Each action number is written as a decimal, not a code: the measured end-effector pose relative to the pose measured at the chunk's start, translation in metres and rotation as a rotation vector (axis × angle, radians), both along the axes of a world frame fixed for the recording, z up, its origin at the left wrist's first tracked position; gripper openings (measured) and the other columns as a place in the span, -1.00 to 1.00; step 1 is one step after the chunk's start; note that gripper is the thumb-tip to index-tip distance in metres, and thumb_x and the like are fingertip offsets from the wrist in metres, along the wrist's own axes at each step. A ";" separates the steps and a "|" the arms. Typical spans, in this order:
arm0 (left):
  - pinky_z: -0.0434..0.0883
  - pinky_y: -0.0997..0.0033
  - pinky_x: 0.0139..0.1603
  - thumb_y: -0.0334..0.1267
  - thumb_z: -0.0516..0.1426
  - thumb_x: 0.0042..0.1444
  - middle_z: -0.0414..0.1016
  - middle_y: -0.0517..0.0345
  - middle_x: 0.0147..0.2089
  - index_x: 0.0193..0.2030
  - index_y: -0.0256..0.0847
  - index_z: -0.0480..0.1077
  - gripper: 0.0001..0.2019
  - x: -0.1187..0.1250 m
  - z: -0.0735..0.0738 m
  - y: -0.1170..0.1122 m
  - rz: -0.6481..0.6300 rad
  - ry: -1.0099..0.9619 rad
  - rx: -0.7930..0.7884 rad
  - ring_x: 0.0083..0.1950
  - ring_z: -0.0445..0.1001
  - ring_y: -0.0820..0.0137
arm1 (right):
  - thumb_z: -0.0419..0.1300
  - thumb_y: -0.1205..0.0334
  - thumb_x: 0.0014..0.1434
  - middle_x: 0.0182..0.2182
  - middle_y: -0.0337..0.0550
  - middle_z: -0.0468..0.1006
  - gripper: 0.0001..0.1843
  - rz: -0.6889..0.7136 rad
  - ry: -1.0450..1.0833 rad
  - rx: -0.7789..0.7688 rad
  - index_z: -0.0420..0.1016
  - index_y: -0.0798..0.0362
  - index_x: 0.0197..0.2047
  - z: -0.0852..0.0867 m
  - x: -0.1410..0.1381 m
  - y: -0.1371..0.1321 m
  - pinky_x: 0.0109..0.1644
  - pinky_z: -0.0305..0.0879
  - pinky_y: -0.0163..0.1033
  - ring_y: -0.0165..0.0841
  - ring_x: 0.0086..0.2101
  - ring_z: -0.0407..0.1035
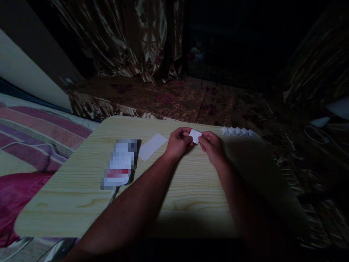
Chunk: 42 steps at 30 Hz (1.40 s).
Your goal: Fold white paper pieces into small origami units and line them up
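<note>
Both hands meet above the far middle of a light wooden table (81, 196). My left hand (178, 142) and my right hand (211, 145) each pinch one side of a small folded white paper piece (195, 135), held just over the tabletop. A flat white paper strip (152, 146) lies to the left of my left hand. A row of several small folded white paper shapes (237, 131) sits at the table's far right edge, beyond my right hand.
A blurred white and red object (120, 167) lies on the table's left part, with a cable (113, 196) running from it toward the near edge. Striped bedding (32, 134) is at the left. Patterned carpet (177, 98) and curtains (122, 40) lie beyond, in dim light.
</note>
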<state>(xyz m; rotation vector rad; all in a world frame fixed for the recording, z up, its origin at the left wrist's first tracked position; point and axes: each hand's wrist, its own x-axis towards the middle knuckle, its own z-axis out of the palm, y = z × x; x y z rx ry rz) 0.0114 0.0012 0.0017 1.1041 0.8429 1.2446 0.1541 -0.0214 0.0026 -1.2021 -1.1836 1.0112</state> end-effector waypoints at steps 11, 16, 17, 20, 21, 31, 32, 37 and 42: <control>0.29 0.53 -0.51 -0.37 0.25 -0.18 0.49 0.16 -0.42 -0.21 -0.29 0.41 -0.69 0.000 -0.003 0.001 -0.036 0.034 0.014 -0.52 0.39 0.50 | 0.23 0.08 0.01 -0.65 -0.34 0.37 -0.77 -0.048 -0.049 0.004 0.42 0.08 -0.38 -0.005 0.001 0.001 -0.58 0.03 -0.36 -0.50 -0.64 0.16; 0.28 0.54 -0.44 -0.39 0.25 -0.19 0.52 0.16 -0.36 -0.19 -0.27 0.43 -0.67 -0.001 -0.007 0.003 -0.021 0.110 0.077 -0.45 0.40 0.50 | 0.22 0.08 0.03 -0.66 -0.37 0.34 -0.77 -0.101 -0.038 0.049 0.43 0.07 -0.34 -0.004 0.002 0.001 -0.58 0.05 -0.36 -0.50 -0.65 0.14; 0.28 0.54 -0.43 -0.39 0.26 -0.20 0.52 0.16 -0.36 -0.19 -0.27 0.42 -0.66 -0.001 -0.007 0.003 -0.001 0.105 0.074 -0.44 0.39 0.50 | 0.22 0.08 0.03 -0.66 -0.37 0.33 -0.78 -0.115 -0.039 0.064 0.42 0.07 -0.33 -0.003 0.002 0.001 -0.57 0.05 -0.36 -0.50 -0.64 0.15; 0.26 0.54 -0.46 -0.37 0.27 -0.21 0.51 0.17 -0.38 -0.17 -0.26 0.40 -0.63 -0.001 -0.009 0.005 0.089 0.122 0.061 -0.47 0.36 0.51 | 0.24 0.10 0.02 -0.62 -0.35 0.37 -0.79 -0.144 -0.061 0.105 0.39 0.06 -0.34 -0.002 0.002 0.000 -0.53 0.11 -0.36 -0.50 -0.61 0.20; 0.26 0.54 -0.46 -0.35 0.28 -0.21 0.51 0.17 -0.38 -0.17 -0.26 0.40 -0.63 0.000 -0.009 0.006 0.109 0.135 0.063 -0.48 0.36 0.51 | 0.25 0.11 0.01 -0.60 -0.33 0.40 -0.78 -0.147 -0.075 0.113 0.38 0.06 -0.35 -0.002 0.001 0.000 -0.51 0.14 -0.36 -0.49 -0.59 0.22; 0.31 0.51 -0.43 -0.29 0.29 -0.20 0.51 0.16 -0.39 -0.26 -0.29 0.43 -0.70 0.001 -0.013 0.005 0.102 0.207 0.125 -0.45 0.39 0.47 | 0.29 0.12 -0.05 -0.52 -0.26 0.49 -0.78 -0.174 -0.138 0.115 0.39 0.05 -0.39 -0.007 -0.003 0.002 -0.48 0.24 -0.34 -0.45 -0.54 0.31; 0.31 0.51 -0.43 -0.29 0.29 -0.20 0.51 0.16 -0.40 -0.27 -0.29 0.43 -0.71 0.002 -0.013 0.005 0.093 0.208 0.125 -0.45 0.40 0.47 | 0.29 0.13 -0.05 -0.52 -0.26 0.49 -0.79 -0.171 -0.138 0.121 0.39 0.05 -0.39 -0.008 -0.003 0.002 -0.48 0.24 -0.34 -0.44 -0.54 0.31; 0.32 0.51 -0.45 -0.27 0.29 -0.19 0.50 0.16 -0.43 -0.32 -0.30 0.44 -0.74 0.002 -0.012 0.003 0.055 0.191 0.111 -0.47 0.41 0.46 | 0.28 0.18 -0.05 -0.56 -0.29 0.46 -0.83 -0.151 -0.133 0.152 0.38 0.04 -0.40 -0.010 -0.003 0.003 -0.49 0.23 -0.35 -0.45 -0.56 0.31; 0.31 0.54 -0.49 -0.30 0.26 -0.16 0.52 0.16 -0.47 -0.31 -0.30 0.44 -0.77 0.003 -0.008 0.000 0.022 0.142 0.082 -0.50 0.42 0.47 | 0.26 0.20 -0.03 -0.55 -0.28 0.48 -0.86 -0.146 -0.136 0.177 0.40 0.04 -0.40 -0.008 -0.004 0.002 -0.48 0.24 -0.35 -0.43 -0.54 0.35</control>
